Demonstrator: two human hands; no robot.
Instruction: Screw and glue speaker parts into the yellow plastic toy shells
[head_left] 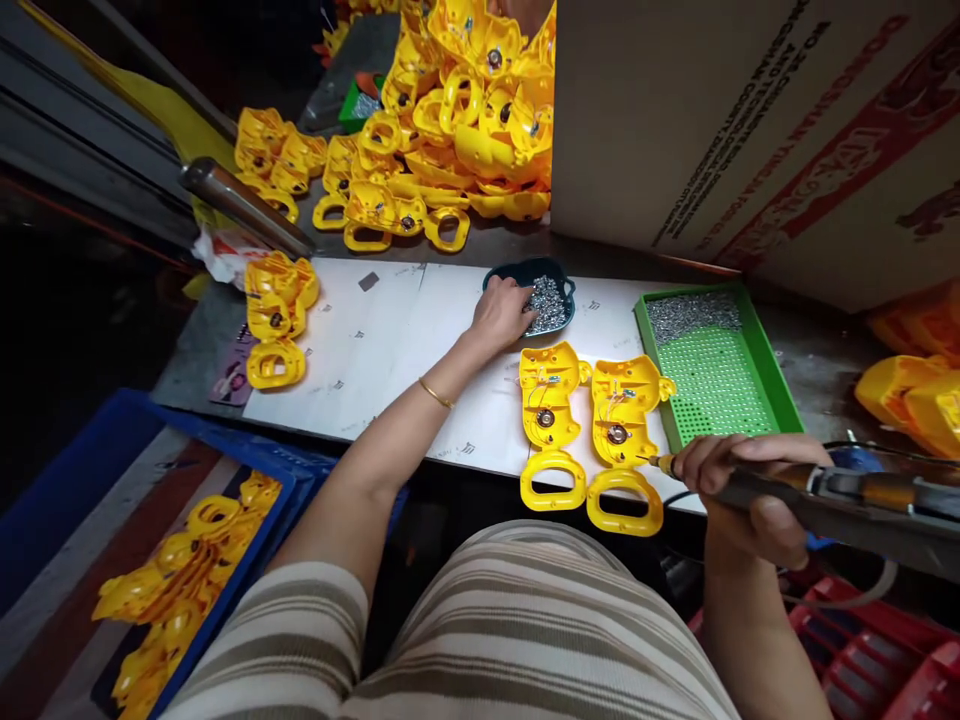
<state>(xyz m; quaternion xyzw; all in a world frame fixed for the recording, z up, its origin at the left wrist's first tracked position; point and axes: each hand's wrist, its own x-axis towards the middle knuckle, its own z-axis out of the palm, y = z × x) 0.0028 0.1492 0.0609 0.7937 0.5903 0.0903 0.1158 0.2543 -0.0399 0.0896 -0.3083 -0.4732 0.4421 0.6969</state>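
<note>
— Yellow shells (pixel 550 400), two, side by side on the bench (pixel 390 340), insides up, handle loops toward the body. Step in hand?
— Fetching screws (pixel 549 302), by the look. Left hand (pixel 504 312) down in the dark dish (pixel 559 270) just behind the shells, fingertips among the screws; grip pinched on one or not, cannot tell.
— And the right hand (pixel 739 500)?
— Grip clamped round the driver (pixel 825 490), at the bench's near edge. Long axis nearly level, running left to right; bit (pixel 651 460) pointing left, at the right shell just above its loop. Touching or just shy, hard to say.
— Needs for the next move?
— Probably one screw carried across, stood point-down in a hole, with the driver tipped upright over it. Small target; steady seating of the bit.
— Elsewhere?
— Green tray (pixel 772 380) right of the shells, more screws at its far end. Blue crate (pixel 285 480) lower left, shells inside.
</note>
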